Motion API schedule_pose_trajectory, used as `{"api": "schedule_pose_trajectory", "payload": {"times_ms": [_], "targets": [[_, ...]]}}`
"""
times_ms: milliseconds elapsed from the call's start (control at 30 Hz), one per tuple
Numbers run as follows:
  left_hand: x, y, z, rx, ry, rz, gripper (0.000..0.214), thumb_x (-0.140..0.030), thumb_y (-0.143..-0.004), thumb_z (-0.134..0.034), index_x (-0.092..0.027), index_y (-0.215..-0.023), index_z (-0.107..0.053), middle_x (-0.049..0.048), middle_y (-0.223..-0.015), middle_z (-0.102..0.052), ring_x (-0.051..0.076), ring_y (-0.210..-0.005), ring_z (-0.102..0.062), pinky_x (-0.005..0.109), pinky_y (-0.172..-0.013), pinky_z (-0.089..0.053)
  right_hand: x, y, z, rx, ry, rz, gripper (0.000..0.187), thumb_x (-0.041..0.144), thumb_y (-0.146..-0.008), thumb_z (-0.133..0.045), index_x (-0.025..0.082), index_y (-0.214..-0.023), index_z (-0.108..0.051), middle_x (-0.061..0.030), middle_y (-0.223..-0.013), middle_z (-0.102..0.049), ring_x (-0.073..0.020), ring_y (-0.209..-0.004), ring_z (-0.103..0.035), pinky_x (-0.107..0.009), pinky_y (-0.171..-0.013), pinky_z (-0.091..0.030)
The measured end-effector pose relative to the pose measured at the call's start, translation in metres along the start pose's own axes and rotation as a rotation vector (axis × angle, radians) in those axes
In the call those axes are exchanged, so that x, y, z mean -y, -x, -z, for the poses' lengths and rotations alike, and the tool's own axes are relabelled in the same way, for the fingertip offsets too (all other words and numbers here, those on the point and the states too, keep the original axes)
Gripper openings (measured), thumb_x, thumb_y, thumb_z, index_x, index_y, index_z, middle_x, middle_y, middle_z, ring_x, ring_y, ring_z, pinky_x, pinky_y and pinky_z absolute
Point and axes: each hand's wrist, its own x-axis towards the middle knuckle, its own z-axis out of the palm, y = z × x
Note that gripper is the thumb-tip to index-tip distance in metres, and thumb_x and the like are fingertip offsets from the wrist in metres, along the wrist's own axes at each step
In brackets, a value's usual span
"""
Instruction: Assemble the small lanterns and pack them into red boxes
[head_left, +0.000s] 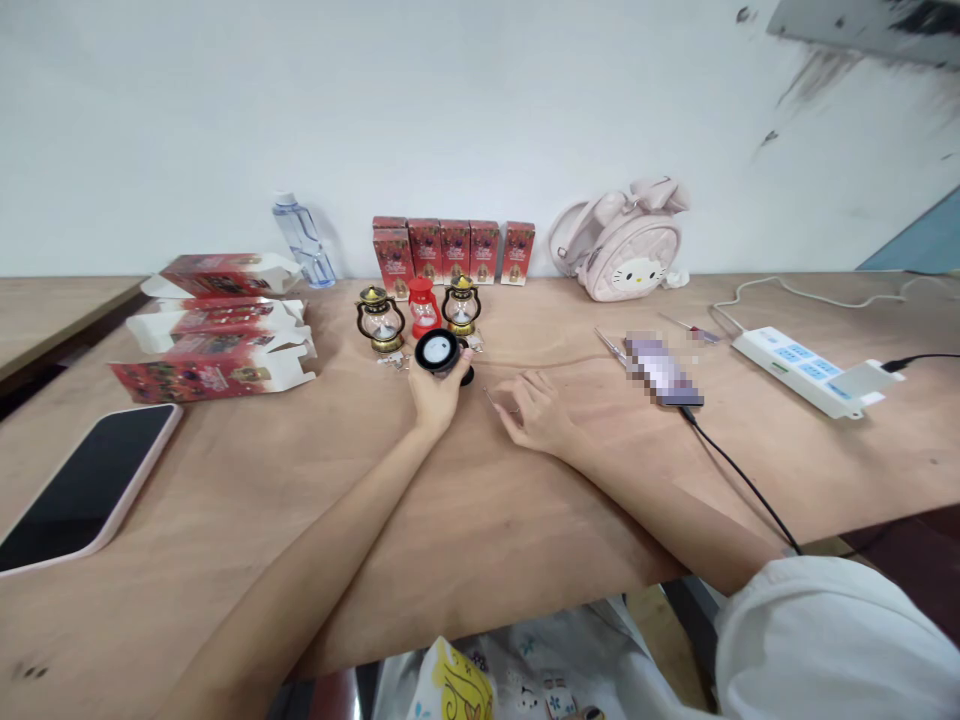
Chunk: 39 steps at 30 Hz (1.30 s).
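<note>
My left hand [437, 398] is closed around what looks like a small black lantern [417, 350], its round underside with a white disc turned toward me. Just to the right, my right hand [536, 412] hovers low over the table, fingers curled and thumb brought in. Something thin and metallic [489, 396] shows at its fingertips, too small to name. Behind the left hand stand a black-and-gold lantern [381, 322], a red lantern [425, 310] and another black-and-gold lantern [460, 306], all upright. Small loose bits [391, 358] lie at their feet.
Several red printed boxes [455, 250] stand along the wall. Opened red cartons [217, 375] and a phone [82, 490] lie left, with a water bottle [306, 240] behind. To the right are a pink bag [626, 255], a plugged-in phone [664, 370], tweezers [611, 346], a screwdriver [694, 331] and a power strip [799, 368].
</note>
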Motion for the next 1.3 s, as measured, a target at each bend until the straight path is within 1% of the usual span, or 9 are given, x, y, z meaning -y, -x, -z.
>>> {"api": "schedule_pose_trajectory", "payload": {"times_ms": [100, 167, 267, 367, 500, 700, 967, 1200, 1300], "targets": [[0.005, -0.004, 0.000, -0.062, 0.063, 0.005, 0.044, -0.055, -0.073, -0.061, -0.017, -0.094, -0.054, 0.0087, -0.099, -0.063, 0.022, -0.101, -0.058, 0.038, -0.095, -0.042, 0.000, -0.003, 0.002, 0.202, 0.079, -0.084, 0.012, 0.027, -0.084, -0.053, 0.016, -0.087, -0.059, -0.0095, -0.089, -0.065, -0.0239, -0.086, -0.053, -0.038, -0.075, -0.039], [0.009, -0.005, 0.001, -0.128, 0.076, 0.018, 0.045, -0.055, -0.075, -0.058, -0.018, -0.098, -0.049, 0.0098, -0.106, -0.060, 0.021, -0.106, -0.056, 0.037, -0.099, -0.039, 0.000, -0.004, 0.001, 0.260, 0.097, -0.130, 0.012, 0.026, -0.085, -0.053, 0.017, -0.082, -0.061, -0.0091, -0.088, -0.065, -0.0235, -0.087, -0.052, -0.037, -0.076, -0.037], [0.015, -0.008, 0.002, -0.170, 0.105, 0.118, 0.047, -0.056, -0.075, -0.058, -0.018, -0.099, -0.043, 0.0109, -0.108, -0.056, 0.021, -0.105, -0.055, 0.035, -0.096, -0.041, 0.000, -0.004, -0.002, 0.288, 0.111, -0.148, 0.016, 0.023, -0.088, -0.049, 0.016, -0.079, -0.061, -0.0092, -0.084, -0.064, -0.0224, -0.085, -0.050, -0.036, -0.075, -0.036], [0.019, -0.010, 0.001, -0.172, 0.135, 0.170, 0.048, -0.054, -0.074, -0.060, -0.019, -0.100, -0.040, 0.0100, -0.108, -0.055, 0.019, -0.102, -0.056, 0.032, -0.091, -0.044, -0.002, -0.003, -0.005, 0.240, 0.087, -0.159, 0.019, 0.020, -0.090, -0.044, 0.015, -0.082, -0.060, -0.0096, -0.085, -0.063, -0.0215, -0.084, -0.049, -0.034, -0.076, -0.038], [0.019, -0.010, 0.000, -0.146, 0.145, 0.165, 0.045, -0.052, -0.075, -0.059, -0.020, -0.100, -0.039, 0.0081, -0.107, -0.055, 0.017, -0.101, -0.056, 0.029, -0.090, -0.044, -0.002, -0.001, -0.007, 0.163, 0.043, -0.196, 0.022, 0.019, -0.092, -0.039, 0.015, -0.083, -0.058, -0.0096, -0.084, -0.062, -0.0211, -0.082, -0.048, -0.033, -0.076, -0.039], [0.020, -0.010, 0.000, -0.157, 0.142, 0.169, 0.043, -0.053, -0.076, -0.059, -0.020, -0.096, -0.040, 0.0067, -0.102, -0.055, 0.017, -0.101, -0.055, 0.029, -0.089, -0.044, -0.001, -0.002, -0.004, 0.221, 0.081, -0.093, 0.018, 0.031, -0.086, -0.054, 0.015, -0.081, -0.062, -0.0089, -0.085, -0.063, -0.0222, -0.085, -0.048, -0.035, -0.077, -0.036], [0.023, -0.011, 0.001, -0.159, 0.160, 0.177, 0.044, -0.057, -0.075, -0.057, -0.020, -0.095, -0.040, 0.0053, -0.098, -0.053, 0.017, -0.096, -0.055, 0.030, -0.088, -0.044, 0.000, -0.005, -0.005, 0.267, 0.105, -0.023, 0.020, 0.023, -0.090, -0.048, 0.015, -0.077, -0.060, -0.0081, -0.080, -0.062, -0.0204, -0.082, -0.049, -0.033, -0.074, -0.036], [0.022, -0.011, 0.001, -0.174, 0.150, 0.171, 0.042, -0.055, -0.077, -0.055, -0.021, -0.096, -0.041, 0.0059, -0.101, -0.054, 0.017, -0.098, -0.055, 0.030, -0.089, -0.043, 0.000, -0.003, -0.004, 0.104, -0.213, -0.098, 0.025, 0.027, -0.096, -0.032, 0.018, -0.083, -0.051, -0.0067, -0.080, -0.061, -0.0167, -0.076, -0.053, -0.030, -0.072, -0.041], [0.022, -0.012, 0.001, -0.161, 0.150, 0.189, 0.043, -0.056, -0.076, -0.056, -0.020, -0.097, -0.041, 0.0075, -0.103, -0.056, 0.018, -0.101, -0.056, 0.031, -0.090, -0.044, 0.000, -0.003, -0.002, 0.022, -0.368, -0.248, 0.028, 0.032, -0.097, -0.027, 0.020, -0.083, -0.048, -0.0048, -0.080, -0.062, -0.0144, -0.074, -0.056, -0.028, -0.071, -0.042]]}}
